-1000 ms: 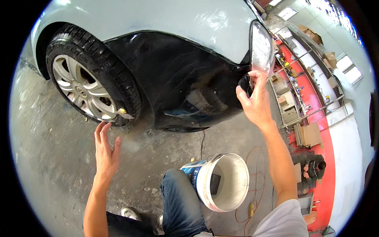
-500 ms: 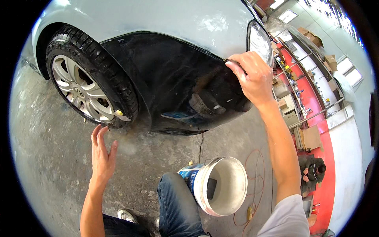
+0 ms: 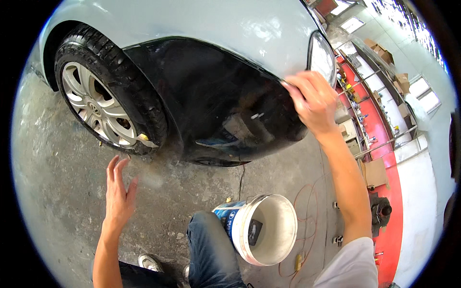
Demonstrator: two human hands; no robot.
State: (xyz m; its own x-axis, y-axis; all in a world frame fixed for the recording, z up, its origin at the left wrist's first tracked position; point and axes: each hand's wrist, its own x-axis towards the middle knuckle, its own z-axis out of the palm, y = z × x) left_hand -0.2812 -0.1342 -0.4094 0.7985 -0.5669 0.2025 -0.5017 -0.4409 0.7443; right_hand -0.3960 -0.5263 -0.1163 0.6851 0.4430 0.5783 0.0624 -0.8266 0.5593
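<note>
Up at the seam between the black front bumper and the pale car body, my right hand is closed in a pinch, smeared by motion. Whatever its fingertips hold is too small and blurred to name. The bumper's surface is dark and glossy with a brownish patch. My left hand hangs in the air below the wheel, its fingers apart and nothing in them. In front of my knee stands a white bucket with a dark flat block inside it.
A thin orange hose lies on the concrete floor beyond the bucket. On the right, another person is near a red and white wall with cluttered shelves. The headlight is beside my right hand.
My right hand has shifted slightly right and down along the bumper seam, toward the headlight. My left hand has dropped a little and stays open.
</note>
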